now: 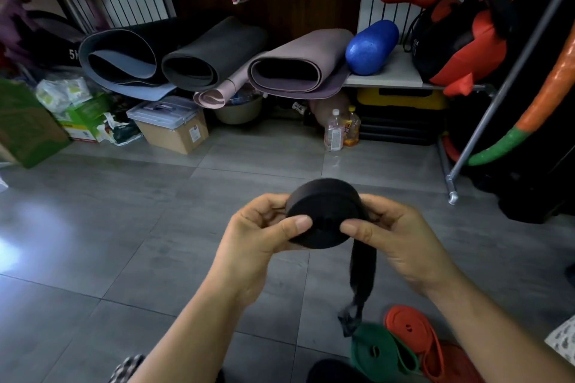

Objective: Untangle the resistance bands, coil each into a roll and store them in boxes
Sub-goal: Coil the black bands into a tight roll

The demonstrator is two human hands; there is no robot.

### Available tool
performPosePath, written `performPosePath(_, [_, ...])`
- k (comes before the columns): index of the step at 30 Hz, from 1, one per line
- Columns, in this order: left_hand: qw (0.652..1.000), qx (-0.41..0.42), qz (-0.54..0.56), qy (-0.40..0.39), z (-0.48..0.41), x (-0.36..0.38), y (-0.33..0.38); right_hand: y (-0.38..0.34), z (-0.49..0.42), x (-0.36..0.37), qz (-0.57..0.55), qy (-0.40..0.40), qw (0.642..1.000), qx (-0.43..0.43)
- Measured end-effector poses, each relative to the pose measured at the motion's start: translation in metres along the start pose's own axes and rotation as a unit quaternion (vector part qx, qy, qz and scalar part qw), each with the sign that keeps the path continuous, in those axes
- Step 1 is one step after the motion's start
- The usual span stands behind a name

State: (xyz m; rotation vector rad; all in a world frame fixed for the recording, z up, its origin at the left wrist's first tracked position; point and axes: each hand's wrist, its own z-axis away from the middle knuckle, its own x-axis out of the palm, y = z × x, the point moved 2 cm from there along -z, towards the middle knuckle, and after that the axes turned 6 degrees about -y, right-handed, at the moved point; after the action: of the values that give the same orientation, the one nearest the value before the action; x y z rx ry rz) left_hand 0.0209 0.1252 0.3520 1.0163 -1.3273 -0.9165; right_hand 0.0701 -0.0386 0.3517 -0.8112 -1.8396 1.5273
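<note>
Both hands, left [258,227] & right [395,236], are gripping the black roll [323,214] w/ thumbs pinning it so coils aren't loosening; tail [362,274] hanging.

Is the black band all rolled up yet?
Almost. Most of the black band is a tight roll held by the left hand and right hand, but a loose tail hangs below.

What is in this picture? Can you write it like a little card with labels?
Held: black resistance band roll
Hands: left hand and right hand both grip the roll, thumbs on its flat face
Loose end: black tail hangs below the roll
On the floor: green band and red band, lying in loops side by side
Behind: rolled yoga mats, blue foam roller
</note>
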Motion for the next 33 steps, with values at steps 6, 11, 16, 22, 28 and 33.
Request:
performPosePath(6, [0.997,-0.046,0.051,-0.029,-0.001,0.004,-0.005,0.003,-0.002,-0.001,0.023,0.043,0.999,0.004])
performPosePath(11, [0.960,0.003,-0.268,-0.076,-0.003,-0.002,0.007,0.003,-0.001,-0.003,0.206,-0.020,0.978,0.022])
performPosePath(16, [0.999,-0.006,-0.032,-0.025,0.000,0.007,0.006,-0.005,-0.004,-0.001,-0.035,-0.025,0.999,-0.009])
performPosePath(22, [0.998,-0.032,0.052,-0.020,0.004,0.011,-0.001,-0.005,-0.004,0.002,-0.080,-0.003,0.997,-0.006])
performPosePath(28, [0.966,-0.029,-0.241,-0.092,-0.002,0.002,0.014,-0.009,0.000,-0.005,0.195,-0.023,0.980,0.015])
performPosePath(33, [0.993,0.019,-0.109,-0.030,-0.002,0.006,0.013,-0.010,-0.002,-0.007,0.036,-0.018,0.999,0.005])
